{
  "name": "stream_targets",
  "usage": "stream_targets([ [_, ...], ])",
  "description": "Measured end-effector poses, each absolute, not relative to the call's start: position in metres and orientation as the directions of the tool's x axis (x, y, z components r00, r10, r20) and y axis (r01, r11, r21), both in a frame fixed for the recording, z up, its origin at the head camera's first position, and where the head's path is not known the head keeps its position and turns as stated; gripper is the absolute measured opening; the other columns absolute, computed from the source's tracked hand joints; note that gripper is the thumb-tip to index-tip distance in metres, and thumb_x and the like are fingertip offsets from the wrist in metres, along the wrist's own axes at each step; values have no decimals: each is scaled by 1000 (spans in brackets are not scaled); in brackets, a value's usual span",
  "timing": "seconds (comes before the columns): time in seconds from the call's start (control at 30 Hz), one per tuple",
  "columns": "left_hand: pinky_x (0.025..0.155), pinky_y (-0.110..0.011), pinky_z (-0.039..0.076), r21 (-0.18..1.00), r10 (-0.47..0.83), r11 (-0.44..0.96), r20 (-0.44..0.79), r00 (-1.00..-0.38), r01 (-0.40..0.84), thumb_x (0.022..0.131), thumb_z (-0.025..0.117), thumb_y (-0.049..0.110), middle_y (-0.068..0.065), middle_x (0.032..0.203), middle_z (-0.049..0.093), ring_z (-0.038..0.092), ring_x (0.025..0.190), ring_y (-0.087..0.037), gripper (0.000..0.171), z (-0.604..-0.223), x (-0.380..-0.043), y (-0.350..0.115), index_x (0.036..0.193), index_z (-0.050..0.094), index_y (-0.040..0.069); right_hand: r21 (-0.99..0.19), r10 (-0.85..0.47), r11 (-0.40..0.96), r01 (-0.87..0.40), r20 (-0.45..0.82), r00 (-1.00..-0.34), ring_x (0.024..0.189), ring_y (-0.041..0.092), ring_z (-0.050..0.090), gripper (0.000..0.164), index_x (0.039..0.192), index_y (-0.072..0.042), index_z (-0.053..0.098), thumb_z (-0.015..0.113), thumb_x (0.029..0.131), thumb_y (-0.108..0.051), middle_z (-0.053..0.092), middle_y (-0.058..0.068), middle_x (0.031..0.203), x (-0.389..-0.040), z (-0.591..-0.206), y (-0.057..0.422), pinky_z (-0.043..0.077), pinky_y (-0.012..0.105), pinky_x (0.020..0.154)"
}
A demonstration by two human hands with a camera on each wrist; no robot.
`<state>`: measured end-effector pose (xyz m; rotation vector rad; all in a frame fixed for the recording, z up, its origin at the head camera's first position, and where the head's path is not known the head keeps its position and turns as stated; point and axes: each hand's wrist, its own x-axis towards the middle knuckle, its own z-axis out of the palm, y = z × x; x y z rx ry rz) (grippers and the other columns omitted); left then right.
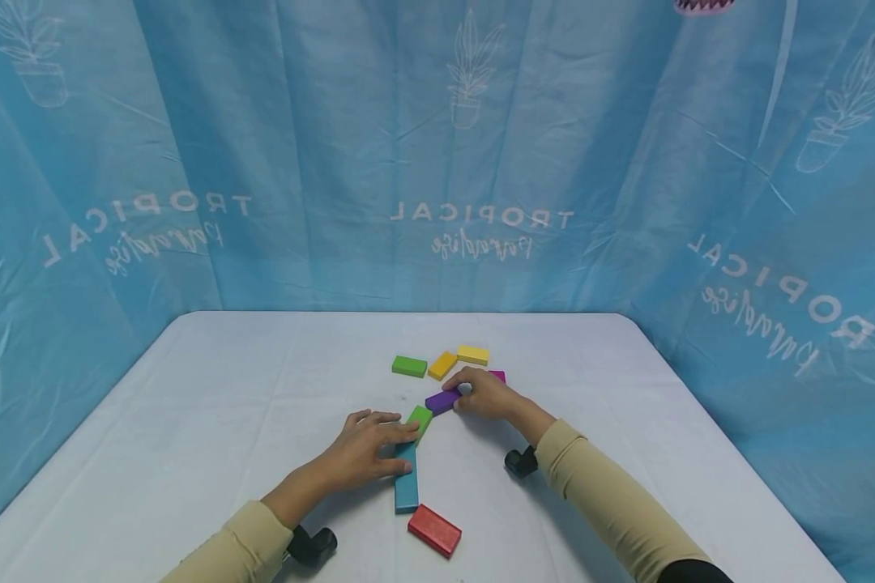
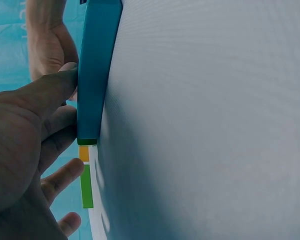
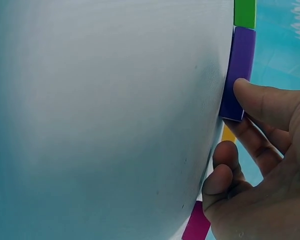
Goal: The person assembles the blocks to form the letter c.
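I have the right hand [image 1: 490, 394] pinching the purple block [image 1: 441, 402] by its right end, thumb on the near side and index finger on the far side, the remaining fingers loosely bent. The block's left end meets the light green block [image 1: 420, 419], which runs on toward the blue block [image 1: 406, 482]; fingers hide part of that joint. On my left, the left hand [image 1: 368, 449] is spread and relaxed, thumb and fingertips resting on the blue block, with one finger reaching over to the light green one; I see no firm grip there. Just beyond the right hand I make out the magenta block [image 1: 497, 376], partly hidden. Farther back on the bench [image 1: 262, 389] lie the green block [image 1: 409, 366], the orange block [image 1: 442, 365] and the yellow block [image 1: 473, 355]. The red block [image 1: 434, 530] sits slanted just off the blue block's near end; I cannot tell whether they touch
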<state>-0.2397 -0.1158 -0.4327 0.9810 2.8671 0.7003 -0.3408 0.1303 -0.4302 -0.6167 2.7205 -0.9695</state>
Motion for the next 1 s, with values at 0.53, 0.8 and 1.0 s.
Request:
stream_targets([
  [0.53,103,-64,18,434,595,690,114,-795,579,86,71,37,1,136,55,40,130,-32,52,-433,-239,-117,131,61,13,-638,-383,688,-345,84,-920,94,17,56,33,119,-10,66,69,87,-11,65,2,114,-346,-420,131,48,35,79],
  [0.8,103,-62,20,442,594,686,121,-796,579,86,72,37,2,136,55,40,130,-31,51,-434,-239,-118,131,62,14,-654,-299,669,-352,197,-934,106,30,53,37,122,-7,65,71,87,-17,66,7,113,-352,-416,114,45,42,86],
  [1.0,103,-63,20,429,599,682,137,-789,592,86,72,36,2,136,56,41,130,-31,51,-433,-240,-118,130,62,13,-603,-238,731,-321,216,-947,103,27,46,40,122,-12,67,73,86,-29,67,3,115,-361,-416,97,42,40,87],
])
